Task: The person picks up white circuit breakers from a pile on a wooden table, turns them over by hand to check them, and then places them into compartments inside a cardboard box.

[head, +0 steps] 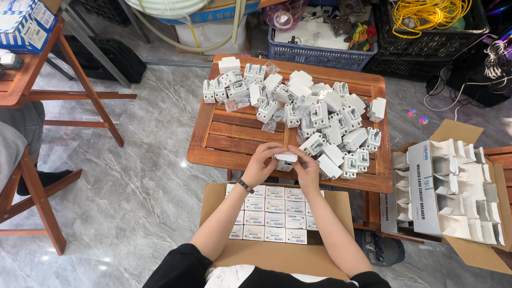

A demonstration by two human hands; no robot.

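My left hand and my right hand meet over the near edge of a slatted wooden table, both gripping one small white breaker unit between the fingers. A black band circles my left wrist. A heap of several white breaker units covers the far and right parts of the tabletop. Just below my hands an open cardboard box holds neat rows of small white packed boxes.
At the right an open carton holds several empty white small boxes. A blue crate and a black crate with yellow cable stand behind the table. Wooden furniture legs stand left on the marble floor.
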